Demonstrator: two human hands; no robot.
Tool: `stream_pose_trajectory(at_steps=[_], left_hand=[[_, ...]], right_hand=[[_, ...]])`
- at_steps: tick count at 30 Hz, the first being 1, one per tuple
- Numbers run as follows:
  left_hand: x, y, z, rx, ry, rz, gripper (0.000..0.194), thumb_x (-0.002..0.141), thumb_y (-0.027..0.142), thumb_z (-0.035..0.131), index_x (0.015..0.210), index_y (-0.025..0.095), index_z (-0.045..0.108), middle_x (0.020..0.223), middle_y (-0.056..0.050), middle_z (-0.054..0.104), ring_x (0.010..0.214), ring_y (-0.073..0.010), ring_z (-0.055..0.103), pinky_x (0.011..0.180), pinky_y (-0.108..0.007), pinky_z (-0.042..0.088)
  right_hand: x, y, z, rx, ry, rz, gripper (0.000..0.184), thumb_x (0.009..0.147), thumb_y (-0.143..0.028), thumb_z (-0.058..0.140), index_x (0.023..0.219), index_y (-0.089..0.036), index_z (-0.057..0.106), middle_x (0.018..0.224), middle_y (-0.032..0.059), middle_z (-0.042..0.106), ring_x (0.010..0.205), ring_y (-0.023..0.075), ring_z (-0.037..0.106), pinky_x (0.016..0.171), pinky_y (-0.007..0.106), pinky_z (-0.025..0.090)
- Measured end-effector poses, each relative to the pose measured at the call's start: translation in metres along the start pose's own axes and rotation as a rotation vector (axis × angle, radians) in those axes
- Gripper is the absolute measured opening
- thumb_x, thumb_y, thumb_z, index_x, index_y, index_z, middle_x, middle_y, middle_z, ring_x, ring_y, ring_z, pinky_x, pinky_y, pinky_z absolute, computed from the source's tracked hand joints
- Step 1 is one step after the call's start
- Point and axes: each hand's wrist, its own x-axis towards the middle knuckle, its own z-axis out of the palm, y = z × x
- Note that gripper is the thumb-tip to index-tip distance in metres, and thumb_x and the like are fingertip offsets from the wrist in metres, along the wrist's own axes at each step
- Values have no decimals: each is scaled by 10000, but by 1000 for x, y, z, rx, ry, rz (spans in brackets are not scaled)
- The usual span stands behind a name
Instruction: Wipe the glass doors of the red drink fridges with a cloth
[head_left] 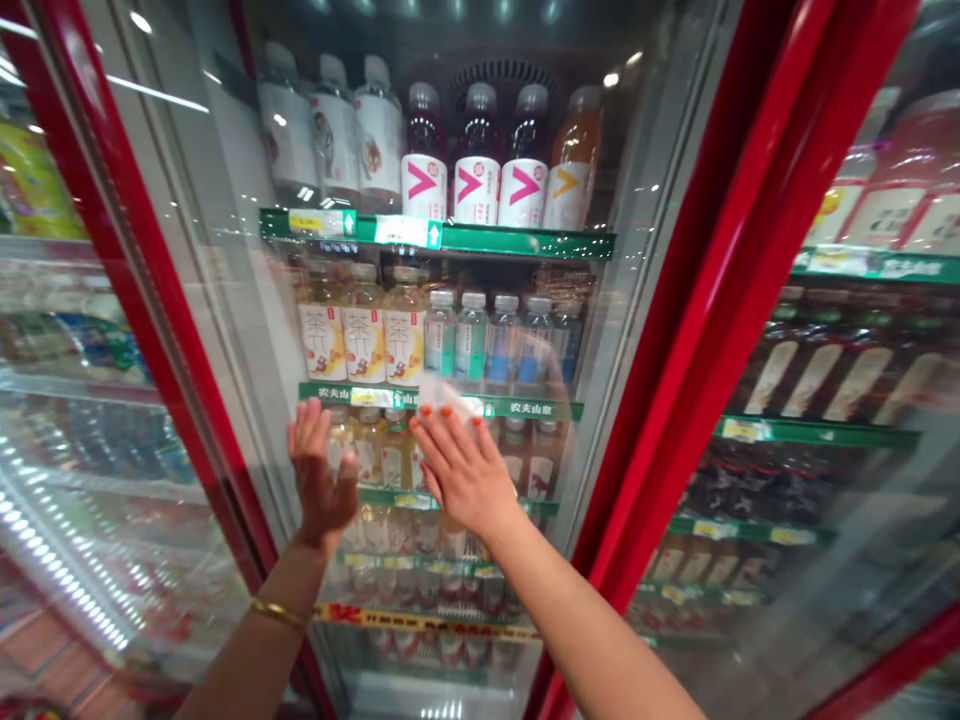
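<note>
My right hand, with orange nails, lies flat with its fingers stretched out at the glass door of a drinks fridge. Just beyond its fingertips shows a blurred whitish patch; I cannot tell whether it is a thin cloth under the fingers or a reflection. To the left, my left hand is raised with fingers up and thumb apart, holding nothing. A gold bracelet circles that wrist. Whether the left palm touches the glass is unclear. Behind the pane, yellow-labelled tea bottles stand close above both hands.
Red door frames run along both sides of the glass. Inside are green-edged shelves with white-labelled bottles on top. More stocked fridges stand left and right, with dark bottles on the right. Reflected lights streak the glass.
</note>
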Motion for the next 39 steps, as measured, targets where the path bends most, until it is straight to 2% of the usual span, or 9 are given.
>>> stream_pose_trajectory(at_steps=[2, 5, 9, 14, 17, 20, 27, 33, 39], left_hand=[[-10, 12, -18, -1, -14, -47, 619, 1110, 281, 487, 1714, 235, 356, 1795, -135, 368, 1709, -302, 277, 1434, -566, 236], [-41, 41, -45, 2, -5, -150, 567, 1092, 267, 532, 1653, 241, 450, 1748, -143, 439, 1684, -281, 342, 1415, -528, 284], [-82, 93, -52, 53, 60, -326, 492, 1095, 279, 515, 1586, 241, 507, 1662, -140, 534, 1581, -256, 497, 1340, -497, 408], [-98, 127, -46, 146, 30, -346, 458, 1087, 286, 523, 1544, 260, 545, 1571, -126, 621, 1485, -255, 592, 1239, -503, 512], [-100, 115, -59, 134, 15, -346, 472, 1088, 288, 522, 1560, 263, 534, 1617, -126, 583, 1521, -259, 558, 1272, -498, 477], [-95, 84, -65, 123, 26, -381, 471, 1106, 313, 488, 1571, 256, 534, 1684, -126, 516, 1599, -259, 471, 1358, -508, 372], [-69, 13, -32, 92, 107, -489, 590, 1148, 403, 322, 1681, 169, 419, 1797, -200, 330, 1712, -301, 267, 1420, -584, 223], [-80, 8, -5, -11, 53, -550, 602, 1136, 488, 368, 1657, 210, 482, 1791, -149, 376, 1723, -284, 239, 1425, -580, 180], [-80, 12, 12, -31, 294, -671, 632, 1148, 477, 304, 1708, 188, 350, 1805, -194, 310, 1713, -257, 261, 1414, -503, 227]], right_hand=[[-35, -9, -3, 52, -34, -118, 650, 1089, -381, 560, 1708, -229, 435, 1810, -50, 337, 1751, 171, 21, 1441, 406, 1], [-52, 12, -12, 69, 6, 82, 737, 1078, -384, 612, 1745, -212, 349, 1781, 36, 399, 1750, 223, 86, 1443, 478, 26], [29, 20, -3, 198, 3, 247, 846, 1087, -340, 561, 1791, -166, 125, 1828, 143, 258, 1735, 384, 145, 1402, 702, 115], [82, -43, 36, 484, -271, -410, 684, 1089, -219, 403, 1752, -98, 288, 1814, 100, 334, 1726, 246, 226, 1439, 510, 216], [70, -53, 54, 576, -346, -625, 700, 1036, -197, 464, 1723, -100, 374, 1762, 98, 447, 1703, 218, 299, 1438, 459, 240], [89, -52, 62, 597, -255, -523, 715, 1062, -264, 453, 1737, -69, 320, 1808, 133, 344, 1727, 265, 226, 1439, 541, 217], [123, -79, 65, 433, -395, -733, 658, 1034, -264, 494, 1684, -161, 473, 1761, 77, 471, 1701, 251, 305, 1431, 480, 206], [129, -24, 49, 535, -225, -537, 717, 1087, -381, 469, 1756, -187, 298, 1834, 85, 325, 1720, 334, 242, 1411, 646, 209], [142, -74, 67, 364, -248, -666, 602, 1095, -312, 416, 1674, -158, 461, 1796, 81, 408, 1716, 275, 260, 1434, 556, 172]])
